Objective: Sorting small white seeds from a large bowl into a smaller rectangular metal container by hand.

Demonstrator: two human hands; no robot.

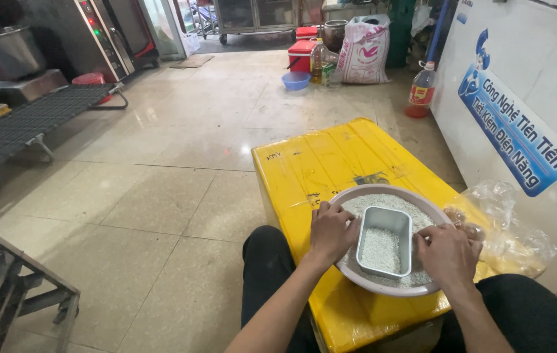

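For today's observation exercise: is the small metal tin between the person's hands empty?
No: the rectangular metal tin, held by the left hand and right hand over the round basin, has pale grains lying in its bottom.

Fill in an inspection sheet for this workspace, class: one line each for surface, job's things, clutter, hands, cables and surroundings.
Surface: yellow box lid, wrapped in clear film, serving as a table.
Job's things: round pale basin of whitish grains; rectangular metal tin sits in it, partly filled with grains.
Clutter: crumpled clear plastic bag at the basin's right.
Hands: left hand grips the tin's left side; right hand is at its right side.
Cables: nothing seen.
Surroundings: tiled floor, white chest cabinet, black mesh rack, metal ovens, sack, blue bowl, red-capped bottle.
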